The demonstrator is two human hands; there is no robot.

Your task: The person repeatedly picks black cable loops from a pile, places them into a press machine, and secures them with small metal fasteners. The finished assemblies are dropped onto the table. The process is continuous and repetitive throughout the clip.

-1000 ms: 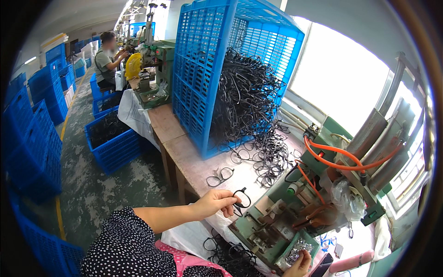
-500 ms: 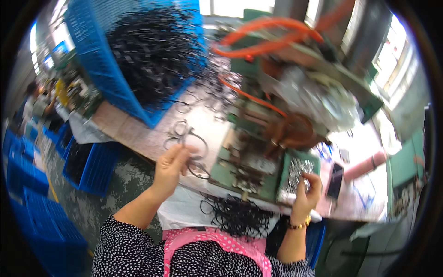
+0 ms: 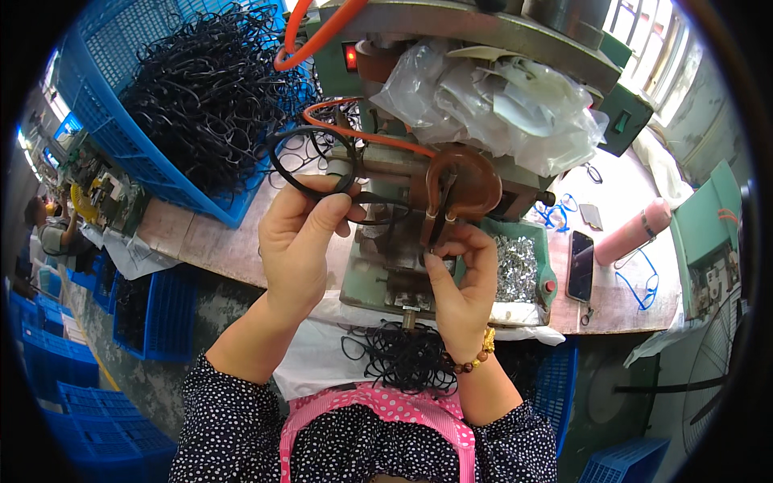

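Note:
My left hand (image 3: 296, 245) is closed, thumb against fingers, on black loops of thin band (image 3: 283, 171) that stand up in front of the machine. My right hand (image 3: 463, 294) pinches at the work point of the green bench machine (image 3: 354, 278), just under its brown curved part (image 3: 487, 185). What lies between those fingertips is too small and covered to name. Beside the right hand sits a green tray (image 3: 543, 245) of small shiny metal pieces (image 3: 514, 270). Below both hands, a heap of black loops (image 3: 403, 358) hangs at the table's front edge.
A blue crate (image 3: 153, 189) heaped with black loops stands at the left. Clear plastic bags (image 3: 491, 105) and an orange hose (image 3: 338, 28) are on the machine. To the right lie a phone (image 3: 580, 266), a pink bottle (image 3: 636, 233) and blue-framed glasses (image 3: 640, 282).
My right hand has left the metal pieces in the tray and moved left to the machine's work point. My left hand has raised the black loops toward the machine. The view has shifted closer.

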